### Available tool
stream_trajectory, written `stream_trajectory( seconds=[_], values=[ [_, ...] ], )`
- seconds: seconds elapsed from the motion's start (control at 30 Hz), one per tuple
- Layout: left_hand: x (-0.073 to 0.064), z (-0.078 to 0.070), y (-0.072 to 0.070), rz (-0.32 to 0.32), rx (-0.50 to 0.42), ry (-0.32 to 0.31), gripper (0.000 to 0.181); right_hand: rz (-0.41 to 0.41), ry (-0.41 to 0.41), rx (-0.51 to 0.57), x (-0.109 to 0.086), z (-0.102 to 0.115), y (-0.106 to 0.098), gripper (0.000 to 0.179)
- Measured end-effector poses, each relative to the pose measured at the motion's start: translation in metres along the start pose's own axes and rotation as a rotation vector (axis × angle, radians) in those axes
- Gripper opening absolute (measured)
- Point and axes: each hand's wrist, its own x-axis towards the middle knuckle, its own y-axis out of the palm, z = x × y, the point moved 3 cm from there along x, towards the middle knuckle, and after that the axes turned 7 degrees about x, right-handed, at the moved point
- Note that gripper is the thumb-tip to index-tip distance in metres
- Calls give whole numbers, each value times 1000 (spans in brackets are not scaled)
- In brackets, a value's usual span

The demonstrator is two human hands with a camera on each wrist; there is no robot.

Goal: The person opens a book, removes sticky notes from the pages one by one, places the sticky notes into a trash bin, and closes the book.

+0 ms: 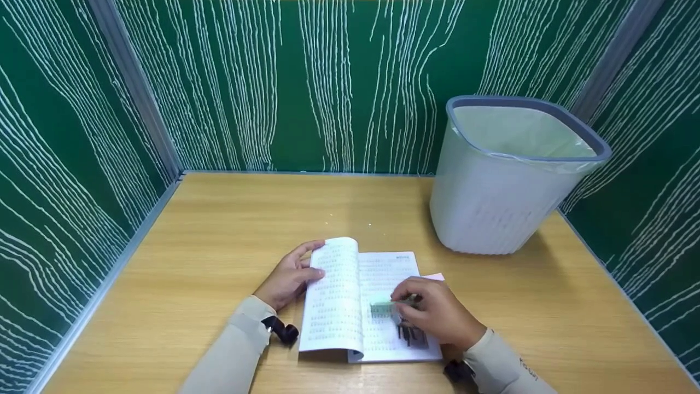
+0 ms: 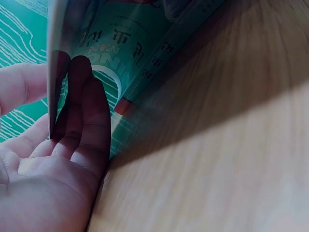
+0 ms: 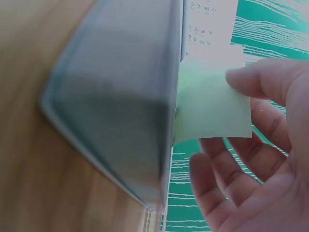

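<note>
An open book [image 1: 333,306] with printed text lies on the table in front of me. My left hand [image 1: 287,280] grips the outer edge of its raised left side, thumb on the page and fingers behind; the left wrist view shows those fingers against the green printed cover [image 2: 123,38]. Over the right page, my right hand [image 1: 437,312] pinches a light green sticky note [image 3: 212,101] between thumb and fingers. The note's other edge meets the page. A dark printed picture [image 1: 410,335] shows on the lower right page, partly covered by the right hand.
A pink slip [image 1: 435,277] sticks out past the book's right edge. At the back right stands a white waste bin [image 1: 486,202] with a grey rim and a liner bag. Small white specks [image 1: 369,224] lie on the wooden table [image 1: 219,219]. Green patterned panels [image 1: 290,109] enclose it.
</note>
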Motion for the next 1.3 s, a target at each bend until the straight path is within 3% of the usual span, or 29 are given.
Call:
stream_trajectory(
  seconds=[0.27,0.77,1.3],
  values=[
    [2,-1,-1,4,7,5,78,-90,41,30,-3,-4,-6,9],
    [1,0,0,10,1,9,76,-117,207,141,-7,-18,-10,5],
    [0,3,-1,7,6,10,75,-207,316,293,-8,-23,-12,5]
  ],
)
